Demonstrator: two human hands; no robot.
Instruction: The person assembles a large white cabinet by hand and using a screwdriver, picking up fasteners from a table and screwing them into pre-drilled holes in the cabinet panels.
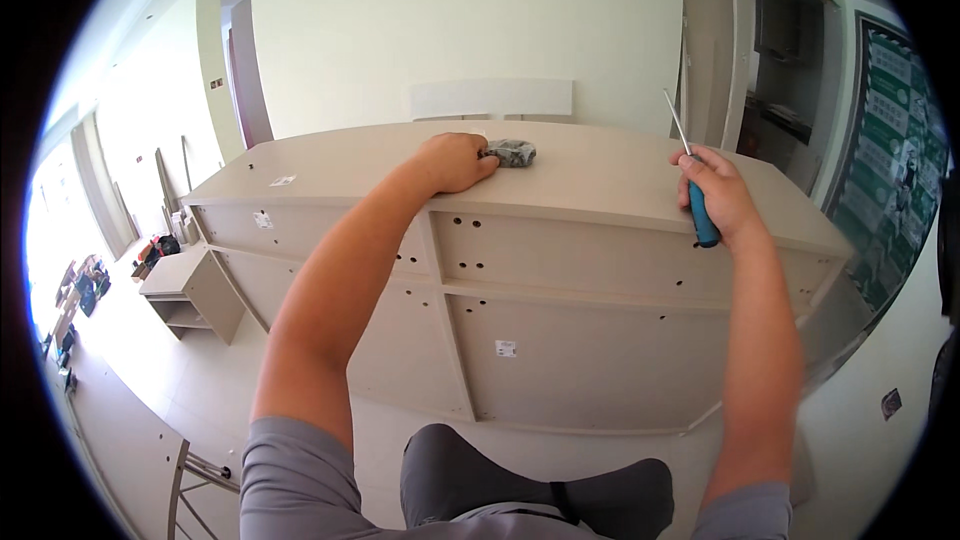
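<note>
A large beige cabinet frame (600,172) lies across in front of me, its compartments facing my legs. On its top panel rests a small crumpled grey bundle (512,153), perhaps a plastic bag or cloth. My left hand (458,162) is closed around the bundle's left end, fingers bent against the panel. Over the panel's right part, my right hand (722,195) grips a screwdriver (705,215) by its blue handle. The metal shaft points up and slightly left, its tip clear of the cabinet. Dark drilled holes dot the boards below.
Behind the cabinet stands a pale wall (460,20), with a light board (490,98) low against it. A small beige cabinet (190,290) sits on the floor at left, near scattered tools. At lower left lies another panel (120,440) beside metal legs. A green poster (890,140) covers the right side.
</note>
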